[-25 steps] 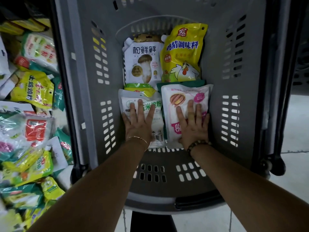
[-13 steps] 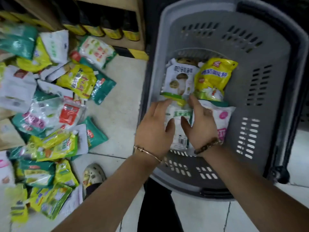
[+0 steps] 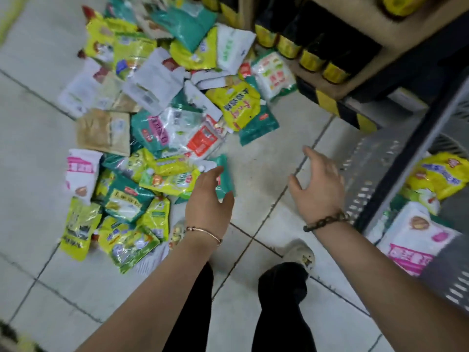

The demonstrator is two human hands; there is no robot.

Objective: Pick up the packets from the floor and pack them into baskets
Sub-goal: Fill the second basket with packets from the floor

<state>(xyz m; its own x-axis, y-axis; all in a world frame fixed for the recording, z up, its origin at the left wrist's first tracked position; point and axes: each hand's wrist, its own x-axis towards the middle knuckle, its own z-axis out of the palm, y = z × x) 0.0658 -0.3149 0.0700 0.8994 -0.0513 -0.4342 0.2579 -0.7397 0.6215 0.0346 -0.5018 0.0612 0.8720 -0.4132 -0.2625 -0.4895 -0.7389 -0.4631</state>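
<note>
Teal foil marks the nearest target: a teal packet (image 3: 225, 174) is seen at the near right edge of the heap of packets (image 3: 162, 118) spread over the tiled floor (image 3: 264, 153). It lies directly under and just ahead of the left hand (image 3: 208, 199), whose fingers are held loosely extended and close together above it, with nothing gripped. Whether the fingertips touch the foil cannot be told. The packet's long axis is judged to run roughly away from the person, leaning a little to the right, though part of it is hidden by the hand.

The right hand (image 3: 321, 189) is held empty with fingers spread over bare tile, well apart from the heap and near the grey wall of the basket (image 3: 375, 168), which stands to the right. Inside the basket a yellow packet (image 3: 436, 176) and a white-and-pink packet (image 3: 416, 237) are already laid.

The left hand is clearly the nearer one, so the coming grasp is judged to be its work: a short reach down, with fingers closed across the packet's narrow width. The carry would then be made rightward, across the bare tile, to the basket.
</note>
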